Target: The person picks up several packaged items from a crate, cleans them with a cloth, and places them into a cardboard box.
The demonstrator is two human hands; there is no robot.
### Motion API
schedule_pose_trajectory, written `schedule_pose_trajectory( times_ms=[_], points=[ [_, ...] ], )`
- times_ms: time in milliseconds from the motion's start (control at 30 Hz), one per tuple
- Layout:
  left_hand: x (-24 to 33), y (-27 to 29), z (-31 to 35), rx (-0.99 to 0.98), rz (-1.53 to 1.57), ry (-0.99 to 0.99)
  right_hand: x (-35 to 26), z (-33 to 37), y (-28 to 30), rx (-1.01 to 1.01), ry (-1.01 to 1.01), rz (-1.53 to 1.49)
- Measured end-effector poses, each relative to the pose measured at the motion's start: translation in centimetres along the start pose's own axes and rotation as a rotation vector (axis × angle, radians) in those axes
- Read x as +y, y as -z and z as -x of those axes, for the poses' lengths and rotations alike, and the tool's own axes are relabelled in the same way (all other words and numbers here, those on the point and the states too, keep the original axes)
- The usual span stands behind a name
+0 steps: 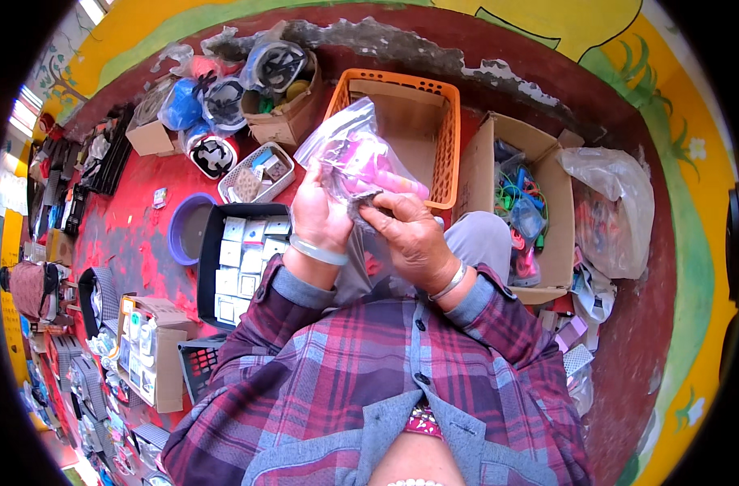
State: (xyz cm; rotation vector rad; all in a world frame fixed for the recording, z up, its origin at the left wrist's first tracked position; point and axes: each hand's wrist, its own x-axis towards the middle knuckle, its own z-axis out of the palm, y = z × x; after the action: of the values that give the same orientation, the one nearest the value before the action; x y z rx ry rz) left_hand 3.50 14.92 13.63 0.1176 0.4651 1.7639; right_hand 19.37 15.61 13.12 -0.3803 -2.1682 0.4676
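My left hand (319, 215), palm turned up, is closed around the side of a clear plastic bag (345, 130). Pink objects show through the plastic, and a pink tube-like piece (398, 183) points to the right; their kind is unclear. My right hand (411, 236) pinches a small, dark grey, soft-looking piece (359, 207) at the lower end of the bag, between the two hands. Part of that piece is hidden by my fingers. Both hands are in front of my chest, above my knees.
Ahead stands an orange plastic basket (453, 154) lined with cardboard. To its right is a cardboard box (476, 174) of coloured cords, beside a clear bag (616, 215). On the left are a black crate (210, 267) of small white boxes, a purple basin (175, 235) and a white basket (264, 194).
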Motion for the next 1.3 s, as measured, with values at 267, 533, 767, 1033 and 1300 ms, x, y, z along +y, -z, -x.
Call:
schedule_pose_trajectory(
  times_ms=[267, 533, 767, 1033, 1300],
  points=[
    [2.7, -0.1, -0.7, 0.041, 0.095, -0.092, 1.2, 2.1, 0.1, -0.152, -0.089, -0.040],
    [5.2, 0.4, 0.0, -0.197, 0.184, -0.078, 5.5, 2.4, 4.8, -0.059, -0.443, -0.180],
    [4.6, 1.7, 0.3, -0.226, 0.157, -0.003, 4.8, -1.2, 10.9, -0.039, -0.464, 0.547],
    [4.3, 1.5, 1.2, -0.288, 0.162, 0.051, 4.8, -3.4, 13.8, 0.230, -0.919, -1.074],
    [2.4, 0.2, 1.9, -0.395, 0.179, 0.156, 3.6, -0.9, 7.2, 0.005, -0.506, -1.601]
  ],
)
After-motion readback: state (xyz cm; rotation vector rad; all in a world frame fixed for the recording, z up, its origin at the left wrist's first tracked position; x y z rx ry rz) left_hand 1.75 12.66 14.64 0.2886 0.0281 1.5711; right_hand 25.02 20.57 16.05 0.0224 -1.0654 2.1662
